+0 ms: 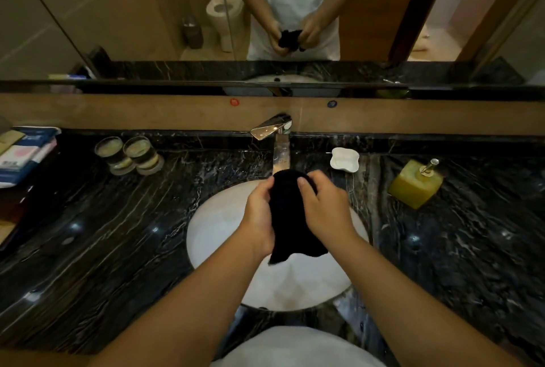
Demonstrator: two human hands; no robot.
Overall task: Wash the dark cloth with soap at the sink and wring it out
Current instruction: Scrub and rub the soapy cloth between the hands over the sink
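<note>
Fingers [305,186] of both hands curl round dark cloth [287,219].

We look down on a black marble countertop with white veining [118,234] that fills the lower half of the frame and catches small glints of light. Behind it, across the middle, runs a tan stone backsplash band [147,111] carrying a small red dot [234,102] and a small blue dot [332,104]. Above that, a wide wall mirror [132,12] spans the top of the frame. In it, at upper centre, we see a white toilet [221,12] on a pale floor, a small grey bin [192,30] beside it, beige walls, and at upper right a dark brown wooden door frame [413,12]. The light is dim and warm.
</note>
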